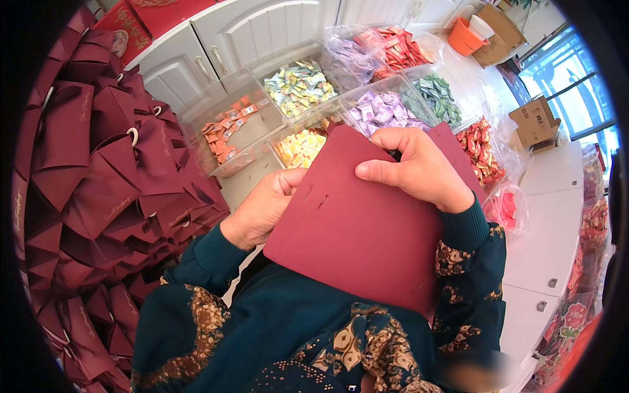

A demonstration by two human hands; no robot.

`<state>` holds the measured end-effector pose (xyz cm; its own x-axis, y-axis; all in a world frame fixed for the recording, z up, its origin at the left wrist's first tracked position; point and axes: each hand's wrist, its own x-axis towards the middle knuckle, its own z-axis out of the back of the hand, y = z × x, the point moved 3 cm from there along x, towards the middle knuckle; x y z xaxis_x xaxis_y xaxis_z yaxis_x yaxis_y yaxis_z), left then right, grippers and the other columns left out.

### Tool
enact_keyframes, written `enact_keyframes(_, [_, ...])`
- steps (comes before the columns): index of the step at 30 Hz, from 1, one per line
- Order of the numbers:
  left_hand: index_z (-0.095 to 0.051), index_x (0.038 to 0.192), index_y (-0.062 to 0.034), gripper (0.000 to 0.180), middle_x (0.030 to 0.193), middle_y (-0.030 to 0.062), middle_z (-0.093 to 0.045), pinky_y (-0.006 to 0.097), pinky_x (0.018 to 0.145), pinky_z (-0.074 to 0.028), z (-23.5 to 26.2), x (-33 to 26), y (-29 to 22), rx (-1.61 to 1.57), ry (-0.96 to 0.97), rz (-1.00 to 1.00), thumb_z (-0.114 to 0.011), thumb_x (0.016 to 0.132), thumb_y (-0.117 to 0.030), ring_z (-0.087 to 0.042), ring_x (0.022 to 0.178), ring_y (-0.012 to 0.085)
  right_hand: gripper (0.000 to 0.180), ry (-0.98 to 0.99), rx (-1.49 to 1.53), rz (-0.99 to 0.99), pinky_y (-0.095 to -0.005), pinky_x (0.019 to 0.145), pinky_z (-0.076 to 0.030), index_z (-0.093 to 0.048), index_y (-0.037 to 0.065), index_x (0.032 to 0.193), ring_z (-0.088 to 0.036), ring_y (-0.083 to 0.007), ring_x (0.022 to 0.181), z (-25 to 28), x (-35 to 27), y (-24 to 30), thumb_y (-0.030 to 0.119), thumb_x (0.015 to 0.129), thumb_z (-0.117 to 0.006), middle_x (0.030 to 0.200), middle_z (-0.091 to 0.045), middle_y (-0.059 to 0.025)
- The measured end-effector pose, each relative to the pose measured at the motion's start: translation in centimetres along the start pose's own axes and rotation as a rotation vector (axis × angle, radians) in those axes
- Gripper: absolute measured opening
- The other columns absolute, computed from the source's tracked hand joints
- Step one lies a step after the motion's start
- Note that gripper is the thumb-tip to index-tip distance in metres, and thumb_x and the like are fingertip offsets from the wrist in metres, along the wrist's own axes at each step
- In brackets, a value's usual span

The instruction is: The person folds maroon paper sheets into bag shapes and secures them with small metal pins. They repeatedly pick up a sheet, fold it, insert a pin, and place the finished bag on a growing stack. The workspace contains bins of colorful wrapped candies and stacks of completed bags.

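1. The work in hand is a flat dark red card sheet (pixel 357 229), held up close to the chest above the white counter (pixel 557 236), between the two hands. It is unfolded, with small slits cut near its left upper part, and has no box shape yet.

2. The left hand (pixel 265 206) grips the sheet's left edge. Its fingers curl in behind the card, pressed together, with the thumb side resting at the upper left corner. The fingertips are hidden, so exactly what they pinch cannot be told.

3. The right hand (pixel 419 167) lies over the sheet's upper right part. The thumb stretches flat along the front face, pointing left, while the other fingers curl over the top edge, clamping the card between thumb and fingers.

4. Done, by the look of it: a large heap of finished folded dark red gift boxes (pixel 111 170) with ring closures fills the left side of the counter, stacked many deep.

5. Left, as a judgement: this sheet is at its first fold, so the creasing, closing and filling remain.

6. Beyond the sheet, toward the counter's far edge, clear tubs hold wrapped sweets: orange (pixel 226 131), green-yellow (pixel 298 85), purple (pixel 380 108) and green (pixel 436 95). Bags of red sweets (pixel 481 150) lie at the right.
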<state>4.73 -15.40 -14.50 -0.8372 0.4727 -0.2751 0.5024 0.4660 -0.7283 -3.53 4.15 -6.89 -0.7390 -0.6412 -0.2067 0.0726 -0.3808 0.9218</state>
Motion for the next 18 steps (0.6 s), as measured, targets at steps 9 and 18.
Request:
enact_keyframes(9, [-0.058,0.126,0.0031,0.034,0.115,0.0089,-0.066,0.026,0.084,-0.053,1.6,-0.4,0.4,0.394,-0.137,-0.368,-0.062,0.093,-0.005,-0.066,0.098,0.0130,0.014,0.021,0.074,-0.037,-0.0232,0.066,-0.049,-0.069,0.000,0.090,-0.058,-0.0049,0.074,-0.1,-0.3,0.4,0.013,0.085,-0.073,0.080,-0.065,0.0007])
enact_keyframes(18, [-0.057,0.127,0.0045,0.034,0.119,0.0109,-0.064,0.029,0.091,-0.052,1.8,-1.2,0.4,-0.148,0.157,-0.008,-0.060,0.096,-0.010,-0.065,0.104,0.0162,0.014,0.021,0.031,-0.032,-0.0237,0.066,-0.049,-0.069,0.001,0.090,-0.058,-0.0052,0.074,-0.4,0.1,0.2,0.014,0.085,-0.073,0.080,-0.065,0.0010])
